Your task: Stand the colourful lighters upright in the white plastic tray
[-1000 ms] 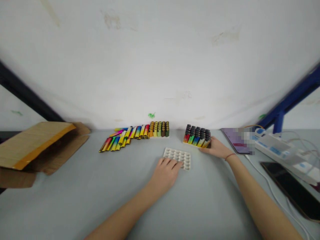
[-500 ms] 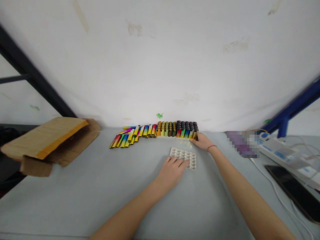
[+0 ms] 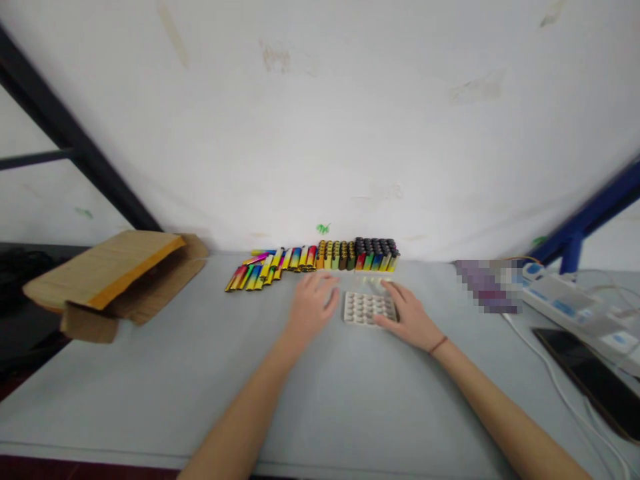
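Head view: right hand (image 3: 406, 315), fingers spread, holds down a white dimpled tray (image 3: 361, 308); left hand (image 3: 311, 305) lies flat alongside, fingers loosely apart.

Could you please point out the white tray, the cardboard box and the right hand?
white tray (image 3: 364, 308): head view, its dimpled top face.
cardboard box (image 3: 107, 270): head view, its top flap.
right hand (image 3: 407, 319): head view, back of the hand.
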`<state>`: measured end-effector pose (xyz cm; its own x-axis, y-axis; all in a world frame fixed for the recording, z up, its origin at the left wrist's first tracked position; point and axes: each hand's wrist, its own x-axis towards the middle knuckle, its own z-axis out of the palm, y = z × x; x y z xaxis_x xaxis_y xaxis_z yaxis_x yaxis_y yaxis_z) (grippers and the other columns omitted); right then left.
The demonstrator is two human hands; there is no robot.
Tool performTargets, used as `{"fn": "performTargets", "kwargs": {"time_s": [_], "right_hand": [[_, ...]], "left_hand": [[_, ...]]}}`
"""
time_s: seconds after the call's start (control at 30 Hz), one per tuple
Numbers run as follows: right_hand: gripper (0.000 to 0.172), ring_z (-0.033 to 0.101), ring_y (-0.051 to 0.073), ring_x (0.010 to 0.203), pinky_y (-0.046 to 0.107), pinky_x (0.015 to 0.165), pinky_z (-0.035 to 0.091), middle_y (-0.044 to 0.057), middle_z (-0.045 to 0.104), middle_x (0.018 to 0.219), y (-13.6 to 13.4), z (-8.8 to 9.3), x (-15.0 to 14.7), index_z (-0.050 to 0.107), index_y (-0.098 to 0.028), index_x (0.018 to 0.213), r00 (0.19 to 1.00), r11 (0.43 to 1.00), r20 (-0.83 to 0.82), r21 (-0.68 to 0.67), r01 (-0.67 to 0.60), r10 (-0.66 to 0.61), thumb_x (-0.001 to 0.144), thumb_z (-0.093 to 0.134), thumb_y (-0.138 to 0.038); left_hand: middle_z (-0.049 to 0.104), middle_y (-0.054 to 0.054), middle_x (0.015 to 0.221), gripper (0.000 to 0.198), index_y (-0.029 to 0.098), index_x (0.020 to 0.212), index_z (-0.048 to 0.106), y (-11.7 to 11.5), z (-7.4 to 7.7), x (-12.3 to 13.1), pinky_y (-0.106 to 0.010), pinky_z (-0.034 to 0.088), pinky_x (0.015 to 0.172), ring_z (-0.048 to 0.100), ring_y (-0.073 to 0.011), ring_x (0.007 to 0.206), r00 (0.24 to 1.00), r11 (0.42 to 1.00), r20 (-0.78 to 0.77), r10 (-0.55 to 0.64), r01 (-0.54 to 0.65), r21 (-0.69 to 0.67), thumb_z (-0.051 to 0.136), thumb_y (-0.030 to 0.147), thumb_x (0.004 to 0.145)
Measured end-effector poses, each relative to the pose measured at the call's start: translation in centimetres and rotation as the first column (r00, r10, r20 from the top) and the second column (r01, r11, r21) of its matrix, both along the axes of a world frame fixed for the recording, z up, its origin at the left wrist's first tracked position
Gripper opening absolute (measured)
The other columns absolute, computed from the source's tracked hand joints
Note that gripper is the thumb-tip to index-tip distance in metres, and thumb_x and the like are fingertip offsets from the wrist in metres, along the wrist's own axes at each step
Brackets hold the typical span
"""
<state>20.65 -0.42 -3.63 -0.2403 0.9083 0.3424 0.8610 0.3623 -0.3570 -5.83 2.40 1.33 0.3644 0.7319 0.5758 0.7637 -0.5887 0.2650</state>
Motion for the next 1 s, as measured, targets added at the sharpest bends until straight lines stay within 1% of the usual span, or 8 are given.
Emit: {"fn": "performTargets", "kwargs": {"time_s": [0.03,0.1,0.2,0.3,0.4,0.6,0.8,1.0], "right_hand": [[0.076,0.043,0.032,0.13,0.051,0.106,0.034,0.017,0.047,0.141,-1.1,0.0,-0.2,0.036,-0.02,0.144,0.996,0.998,0.05,-0.016,-0.069,0.069,0.083,0.053,-0.063],[0.075,0.04,0.033,0.132,0.056,0.109,0.028,0.016,0.047,0.142,-2.5,0.0,-0.4,0.037,-0.022,0.143,0.989,0.995,0.111,-0.032,-0.09,0.094,0.083,0.053,-0.064],[0.072,0.042,0.032,0.131,0.056,0.109,0.027,0.017,0.049,0.14,-3.1,0.2,-0.5,0.04,-0.021,0.142,0.988,0.997,0.134,-0.044,-0.069,0.074,0.085,0.051,-0.062],[0.071,0.043,0.032,0.13,0.056,0.108,0.028,0.016,0.05,0.139,-2.8,0.3,-0.6,0.04,-0.022,0.142,0.989,0.997,0.133,-0.036,-0.064,0.069,0.084,0.052,-0.062],[0.071,0.043,0.033,0.13,0.056,0.108,0.028,0.016,0.05,0.139,-2.8,0.4,-0.6,0.039,-0.023,0.142,0.99,0.997,0.122,-0.037,-0.066,0.071,0.085,0.051,-0.062],[0.071,0.042,0.032,0.131,0.055,0.109,0.026,0.016,0.049,0.14,-2.9,0.3,-0.6,0.04,-0.021,0.141,0.991,0.997,0.116,-0.05,-0.065,0.07,0.085,0.05,-0.064],[0.072,0.042,0.032,0.131,0.056,0.109,0.027,0.015,0.049,0.14,-2.9,0.2,-0.7,0.04,-0.022,0.142,0.99,0.997,0.125,-0.046,-0.056,0.062,0.085,0.05,-0.064],[0.071,0.041,0.032,0.131,0.055,0.109,0.027,0.015,0.049,0.14,-2.9,0.1,-0.6,0.038,-0.024,0.143,0.99,0.997,0.121,-0.028,-0.071,0.074,0.085,0.049,-0.063]], "left_hand": [[0.062,-0.011,0.114,0.034,0.02,0.116,0.065,1.1,0.4,-1.5,-0.042,0.04,0.101,0.053,-0.0238,0.112,0.987,0.987,0.034,0.16,-0.16,0.019,0.042,0.031,0.094],[0.055,-0.017,0.127,0.046,0.017,0.127,0.059,3.1,0.7,-4.7,-0.047,0.034,0.106,0.046,-0.0298,0.122,0.891,0.891,0.058,0.451,-0.453,0.018,0.044,0.042,0.092],[0.033,-0.02,0.149,0.073,0.019,0.141,0.046,5.2,0.1,-9.2,-0.056,0.028,0.108,0.028,-0.039,0.137,0.716,0.711,-0.036,0.697,-0.697,-0.092,0.047,0.063,0.083],[0.027,-0.02,0.154,0.087,0.022,0.148,0.034,5.9,-1.2,-11.8,-0.065,0.025,0.105,0.024,-0.0428,0.139,0.715,0.66,-0.275,0.643,-0.699,-0.276,0.042,0.074,0.078],[0.034,-0.018,0.152,0.079,0.023,0.147,0.035,5.6,-2.0,-12.5,-0.062,0.03,0.103,0.032,-0.0373,0.136,0.729,0.679,-0.38,0.57,-0.678,-0.282,0.037,0.069,0.083],[0.04,-0.018,0.147,0.061,0.019,0.14,0.047,3.7,-2.0,-11.8,-0.056,0.038,0.098,0.041,-0.0343,0.128,0.703,0.705,-0.399,0.589,-0.688,-0.173,0.036,0.053,0.091],[0.045,-0.017,0.144,0.054,0.018,0.137,0.05,-0.8,-2.2,-11.4,-0.051,0.041,0.097,0.046,-0.0325,0.125,0.724,0.75,-0.415,0.55,-0.647,-0.134,0.035,0.043,0.093],[0.047,-0.016,0.143,0.051,0.023,0.136,0.052,-4.4,-3.0,-8.2,-0.051,0.039,0.098,0.043,-0.0326,0.129,0.761,0.802,-0.386,0.521,-0.592,-0.083,0.036,0.044,0.093]]}}
